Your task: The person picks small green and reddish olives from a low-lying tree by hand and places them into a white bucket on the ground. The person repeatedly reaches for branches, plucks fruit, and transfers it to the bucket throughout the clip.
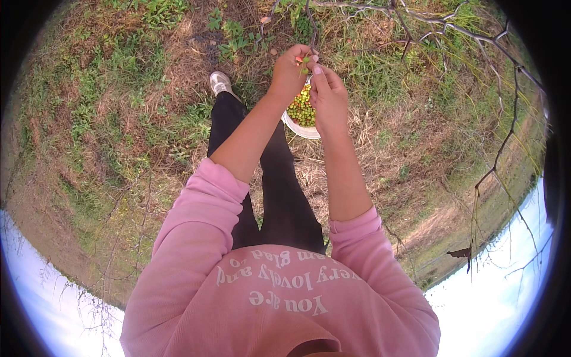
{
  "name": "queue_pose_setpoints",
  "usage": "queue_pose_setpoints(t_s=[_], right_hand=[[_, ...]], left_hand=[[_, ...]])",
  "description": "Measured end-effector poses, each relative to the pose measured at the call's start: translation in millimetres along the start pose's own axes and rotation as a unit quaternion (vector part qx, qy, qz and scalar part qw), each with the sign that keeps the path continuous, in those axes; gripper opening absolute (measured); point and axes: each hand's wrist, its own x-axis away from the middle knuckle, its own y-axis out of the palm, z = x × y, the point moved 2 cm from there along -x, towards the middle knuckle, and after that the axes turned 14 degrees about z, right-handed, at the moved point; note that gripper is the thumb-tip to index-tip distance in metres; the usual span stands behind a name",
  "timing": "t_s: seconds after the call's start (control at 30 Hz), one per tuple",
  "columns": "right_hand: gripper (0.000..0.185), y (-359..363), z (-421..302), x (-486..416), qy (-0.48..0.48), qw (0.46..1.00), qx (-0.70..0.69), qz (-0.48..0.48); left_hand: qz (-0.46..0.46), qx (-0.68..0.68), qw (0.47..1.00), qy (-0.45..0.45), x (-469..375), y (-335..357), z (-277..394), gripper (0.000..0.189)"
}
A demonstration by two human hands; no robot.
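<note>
My left hand [287, 71] is bent around the lower end of a thin twig [313, 33], its fingers closed. Two small round green fruits [305, 65] show at its palm, with a bit of something red beside them. The thumb and forefinger of my right hand [330, 96] pinch together right beside these fruits; what lies between those fingertips is hidden. Below both hands stands a white bucket [308, 133]. Many small green, yellow and reddish fruits [299, 110] fill much of it, and my right hand covers part of its rim.
Bare, forking branches [450, 26] reach in from the upper right and hang down the right side, one with a dry brown leaf [459, 253]. Dry grass and green weeds [84, 111] cover the ground. My shoe [221, 83] is left of the bucket.
</note>
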Motion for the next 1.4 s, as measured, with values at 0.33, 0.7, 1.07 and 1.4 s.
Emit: queue_pose_setpoints(t_s=[0.33, 0.7, 1.07, 1.4], right_hand=[[0.025, 12.1, -11.1, -14.5, 0.077, 0.997, -0.002, 0.011], [0.024, 26.0, -9.3, -21.8, 0.185, 0.980, -0.060, -0.042], [0.024, 25.3, -6.1, -31.8, 0.205, 0.977, -0.035, -0.044], [0.016, 19.9, 3.0, -39.8, 0.298, 0.943, -0.126, -0.080]], left_hand=[[-0.057, 0.074, 0.995, -0.038, -10.9, -11.1, -13.9, 0.013], [-0.081, 0.180, 0.969, -0.151, -13.4, -13.2, -22.1, 0.021], [-0.121, 0.114, 0.979, -0.116, -19.7, -18.5, -31.7, 0.023], [-0.072, 0.069, 0.993, -0.061, -19.1, -18.7, -33.6, 0.024]])
